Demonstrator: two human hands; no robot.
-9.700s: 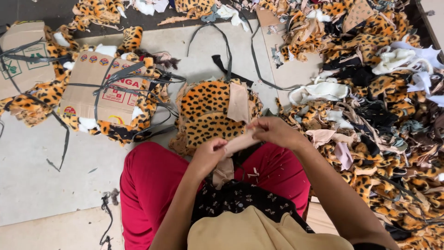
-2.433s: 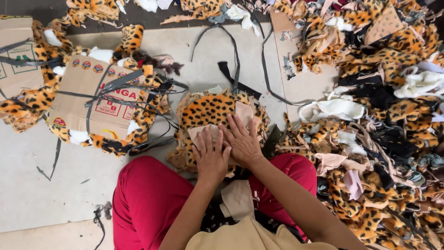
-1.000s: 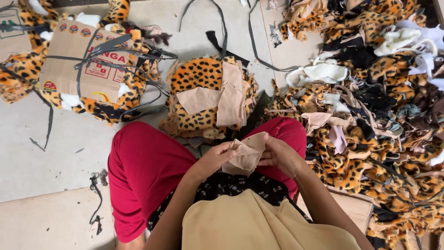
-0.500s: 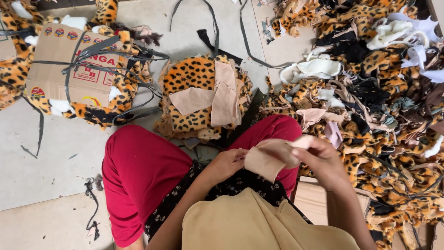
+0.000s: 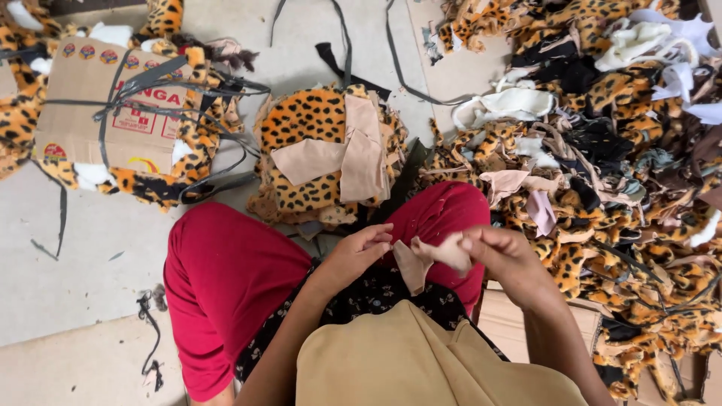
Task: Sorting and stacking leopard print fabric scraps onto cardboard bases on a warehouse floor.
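At the far left, on the grey floor (image 5: 90, 248), lies a flattened cardboard piece (image 5: 105, 105) strapped with dark bands over a bundle of leopard-print plush fabric. Nearer the middle, just beyond the person's red-trousered knees (image 5: 233, 271), sits a neat stack of leopard-print pieces (image 5: 308, 120) with two beige fabric pieces (image 5: 338, 154) laid crosswise on top, and a black strap (image 5: 338, 64) trails away behind it. Over the lap, the left hand (image 5: 357, 256) has its fingers curled and pinching the left edge of a small beige fabric scrap (image 5: 429, 259); the scrap hangs between both hands, just above the right knee. The right hand (image 5: 504, 259) grips the scrap's other end, fingers clenched on it with the thumb on top. At the right spreads a large loose heap of offcuts (image 5: 602, 150), leopard-print mixed with black, white, cream and pink bits, reaching right up to the person's right leg.
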